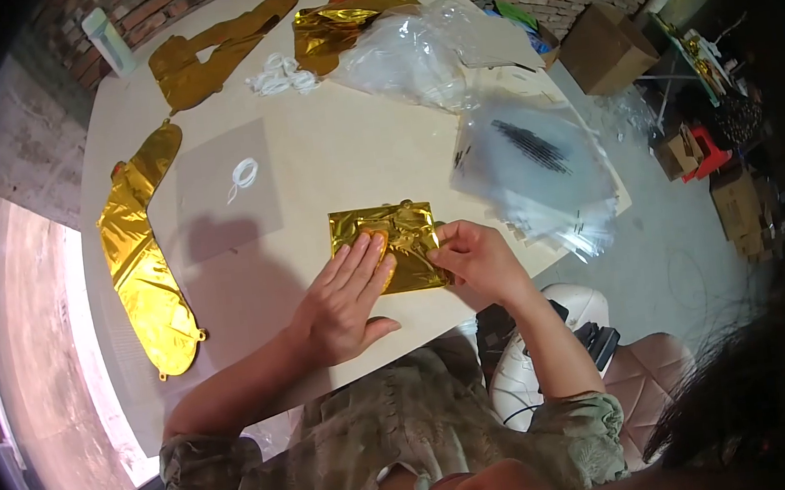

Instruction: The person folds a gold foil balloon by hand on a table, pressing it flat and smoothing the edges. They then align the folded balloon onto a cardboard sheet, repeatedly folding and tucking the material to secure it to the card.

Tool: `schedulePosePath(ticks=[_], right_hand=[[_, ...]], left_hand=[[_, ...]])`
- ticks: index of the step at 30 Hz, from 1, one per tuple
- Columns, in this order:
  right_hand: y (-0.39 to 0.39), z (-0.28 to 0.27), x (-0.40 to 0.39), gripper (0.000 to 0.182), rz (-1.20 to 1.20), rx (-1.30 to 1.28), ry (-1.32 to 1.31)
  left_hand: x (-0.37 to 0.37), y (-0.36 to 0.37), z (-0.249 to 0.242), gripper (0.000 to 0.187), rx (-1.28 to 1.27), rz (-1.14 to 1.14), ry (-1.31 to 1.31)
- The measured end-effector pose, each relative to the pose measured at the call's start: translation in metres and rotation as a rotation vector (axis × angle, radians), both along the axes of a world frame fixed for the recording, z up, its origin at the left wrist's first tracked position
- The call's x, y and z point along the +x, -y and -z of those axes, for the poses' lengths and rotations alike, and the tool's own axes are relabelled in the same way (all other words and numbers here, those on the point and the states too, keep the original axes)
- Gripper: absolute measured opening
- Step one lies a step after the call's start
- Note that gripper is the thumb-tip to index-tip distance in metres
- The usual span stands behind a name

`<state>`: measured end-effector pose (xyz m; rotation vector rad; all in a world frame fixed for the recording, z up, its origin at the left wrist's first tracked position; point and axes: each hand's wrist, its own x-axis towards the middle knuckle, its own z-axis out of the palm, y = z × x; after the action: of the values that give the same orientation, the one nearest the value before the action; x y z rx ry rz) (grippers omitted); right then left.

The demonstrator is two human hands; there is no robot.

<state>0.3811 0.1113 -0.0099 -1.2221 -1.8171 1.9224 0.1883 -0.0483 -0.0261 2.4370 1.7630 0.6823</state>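
A folded gold foil balloon (410, 243) lies as a flat rectangle near the table's front edge. My left hand (345, 298) rests flat on its left part, fingers stretched out and hiding some of the foil. At the right edge, my right hand (472, 254) pinches the foil between thumb and fingers. Farther left lies a long, unfolded gold foil balloon (145, 261) with small tabs. A clear plastic bag (226, 191) with a coil of white string (243, 176) on it lies between the two.
Flat gold foil balloons (219, 53) (336, 26), bundled white string (282, 75) and crumpled clear plastic (406, 57) lie at the back. A stack of clear bags (537, 168) overhangs the right edge. A white bottle (108, 43) stands back left. Cardboard boxes (608, 48) sit on the floor.
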Motion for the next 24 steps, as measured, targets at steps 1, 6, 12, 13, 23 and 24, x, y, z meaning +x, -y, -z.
schedulePosePath(ticks=[1,6,12,13,23,24], right_hand=[[-0.005,0.000,0.001,0.020,-0.003,0.000,0.001],[-0.018,0.006,0.000,0.010,-0.135,-0.091,0.016],[-0.018,0.011,-0.005,0.010,-0.154,-0.063,-0.049],[-0.016,0.009,-0.006,0.010,-0.153,-0.063,-0.048],[-0.014,0.005,-0.007,0.015,-0.165,0.339,0.126],[-0.015,0.008,-0.006,0.016,-0.183,0.452,0.133]], left_hand=[[0.000,0.000,0.000,0.084,0.010,0.005,0.007],[0.000,0.002,0.001,0.079,0.013,-0.006,0.000],[0.001,0.002,0.001,0.077,0.000,-0.020,0.004],[0.001,0.002,0.002,0.077,-0.001,-0.019,0.005],[0.000,0.002,0.003,0.075,-0.005,-0.017,0.012],[0.001,0.002,0.004,0.076,-0.011,-0.018,0.014]])
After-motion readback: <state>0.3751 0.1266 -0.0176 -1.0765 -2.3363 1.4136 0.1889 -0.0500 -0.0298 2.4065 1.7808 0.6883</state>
